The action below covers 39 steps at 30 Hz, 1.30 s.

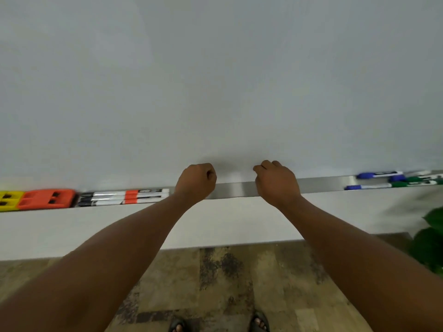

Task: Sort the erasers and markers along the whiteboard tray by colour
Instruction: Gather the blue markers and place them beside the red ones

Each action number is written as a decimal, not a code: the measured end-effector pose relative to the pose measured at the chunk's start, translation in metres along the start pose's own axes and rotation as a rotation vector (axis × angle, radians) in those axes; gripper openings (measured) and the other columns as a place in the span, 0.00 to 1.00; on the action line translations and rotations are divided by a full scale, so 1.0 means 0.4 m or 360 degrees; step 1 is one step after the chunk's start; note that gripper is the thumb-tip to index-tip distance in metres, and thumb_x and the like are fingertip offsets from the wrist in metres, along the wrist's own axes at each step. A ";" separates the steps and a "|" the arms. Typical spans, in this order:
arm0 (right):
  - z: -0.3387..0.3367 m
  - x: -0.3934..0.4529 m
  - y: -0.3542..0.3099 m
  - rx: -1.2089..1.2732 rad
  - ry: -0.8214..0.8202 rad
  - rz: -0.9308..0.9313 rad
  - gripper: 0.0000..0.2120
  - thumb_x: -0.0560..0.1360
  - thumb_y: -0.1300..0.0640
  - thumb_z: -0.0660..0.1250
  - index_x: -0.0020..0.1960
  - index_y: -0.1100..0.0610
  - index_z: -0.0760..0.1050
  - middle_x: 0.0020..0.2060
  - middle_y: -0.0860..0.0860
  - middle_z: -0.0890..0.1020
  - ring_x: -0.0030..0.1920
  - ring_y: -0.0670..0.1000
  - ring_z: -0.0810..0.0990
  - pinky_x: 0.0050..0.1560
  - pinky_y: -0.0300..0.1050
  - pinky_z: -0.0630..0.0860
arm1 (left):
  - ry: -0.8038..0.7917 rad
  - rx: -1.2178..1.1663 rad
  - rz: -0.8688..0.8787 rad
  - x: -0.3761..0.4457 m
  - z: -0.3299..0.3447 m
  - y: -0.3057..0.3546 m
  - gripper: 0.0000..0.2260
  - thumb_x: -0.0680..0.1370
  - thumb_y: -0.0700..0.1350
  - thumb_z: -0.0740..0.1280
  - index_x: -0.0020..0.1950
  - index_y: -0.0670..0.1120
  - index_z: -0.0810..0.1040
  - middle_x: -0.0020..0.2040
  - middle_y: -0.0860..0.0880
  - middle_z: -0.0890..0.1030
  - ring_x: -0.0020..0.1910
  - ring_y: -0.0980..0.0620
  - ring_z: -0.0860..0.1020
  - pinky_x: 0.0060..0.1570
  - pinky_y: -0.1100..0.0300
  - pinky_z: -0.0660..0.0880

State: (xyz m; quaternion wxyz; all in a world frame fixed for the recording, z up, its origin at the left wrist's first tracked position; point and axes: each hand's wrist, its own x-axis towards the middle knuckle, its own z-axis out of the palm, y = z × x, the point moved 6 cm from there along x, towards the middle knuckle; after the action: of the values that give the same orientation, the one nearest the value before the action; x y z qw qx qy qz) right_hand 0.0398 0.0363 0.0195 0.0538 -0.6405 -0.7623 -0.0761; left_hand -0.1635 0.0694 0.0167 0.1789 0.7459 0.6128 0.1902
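**Both hands hover empty over the bare middle of the tray**

Clearly, neither hand holds anything: the left hand (196, 181) is curled into a fist and the right hand (275, 179) has its fingers bent inward, both over the bare middle of the metal tray (235, 189). At far left lie a yellow eraser (8, 200), an orange eraser (46, 199) and black and red markers (123, 197); blue markers (374, 180) and green markers (419, 182) lie far right. From here, I judge the risk is a round marker rolling off the tray's shallow lip if nudged during a reach. Print on the marker barrels is too blurred to read.
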 end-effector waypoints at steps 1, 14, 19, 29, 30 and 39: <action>-0.004 -0.013 0.040 0.0006 0.0005 0.0032 0.14 0.75 0.61 0.57 0.56 0.55 0.77 0.48 0.51 0.80 0.46 0.55 0.76 0.39 0.46 0.73 | -0.0037 -0.0002 0.0039 0.009 0.023 0.044 0.10 0.74 0.40 0.58 0.42 0.46 0.79 0.38 0.50 0.82 0.38 0.47 0.79 0.41 0.53 0.79; 0.047 -0.208 0.552 -0.0060 -0.0092 0.0453 0.07 0.74 0.61 0.61 0.50 0.56 0.76 0.45 0.54 0.79 0.47 0.57 0.77 0.40 0.48 0.70 | -0.0429 0.0123 0.0621 0.066 0.345 0.548 0.12 0.78 0.44 0.59 0.56 0.47 0.80 0.52 0.49 0.83 0.51 0.47 0.79 0.51 0.54 0.76; 0.105 -0.248 0.695 -0.0068 -0.0239 0.0563 0.15 0.74 0.60 0.62 0.60 0.54 0.74 0.55 0.53 0.79 0.57 0.57 0.75 0.51 0.52 0.73 | -0.0576 0.0240 0.0724 0.099 0.452 0.665 0.14 0.79 0.47 0.59 0.63 0.47 0.77 0.59 0.48 0.79 0.58 0.47 0.76 0.58 0.51 0.74; 0.195 -0.270 0.825 0.0001 -0.0370 0.0552 0.25 0.73 0.61 0.69 0.69 0.51 0.69 0.67 0.50 0.75 0.67 0.56 0.69 0.63 0.55 0.69 | -0.0768 0.0330 0.0913 0.175 0.627 0.829 0.17 0.79 0.46 0.62 0.68 0.45 0.71 0.64 0.46 0.74 0.62 0.48 0.74 0.61 0.55 0.73; 0.203 -0.271 0.829 0.0006 -0.0378 0.0543 0.27 0.73 0.61 0.69 0.70 0.51 0.68 0.68 0.50 0.74 0.67 0.56 0.68 0.63 0.55 0.68 | -0.0773 0.0352 0.0935 0.186 0.644 0.848 0.17 0.80 0.45 0.62 0.68 0.45 0.71 0.64 0.46 0.75 0.61 0.48 0.75 0.61 0.55 0.73; 0.222 -0.269 0.855 -0.0018 -0.0142 0.0442 0.21 0.73 0.63 0.66 0.65 0.52 0.72 0.57 0.53 0.76 0.59 0.58 0.71 0.60 0.57 0.69 | -0.0749 0.0488 0.1148 0.243 0.723 0.995 0.06 0.76 0.40 0.64 0.51 0.41 0.76 0.48 0.42 0.81 0.47 0.42 0.79 0.47 0.52 0.75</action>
State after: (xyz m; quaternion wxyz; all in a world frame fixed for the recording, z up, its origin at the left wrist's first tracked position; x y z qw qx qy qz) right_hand 0.3965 0.0058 -0.0709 0.0263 -0.7429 -0.6675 -0.0438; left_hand 0.3360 0.0815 -0.0280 0.1233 0.9523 0.2777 -0.0272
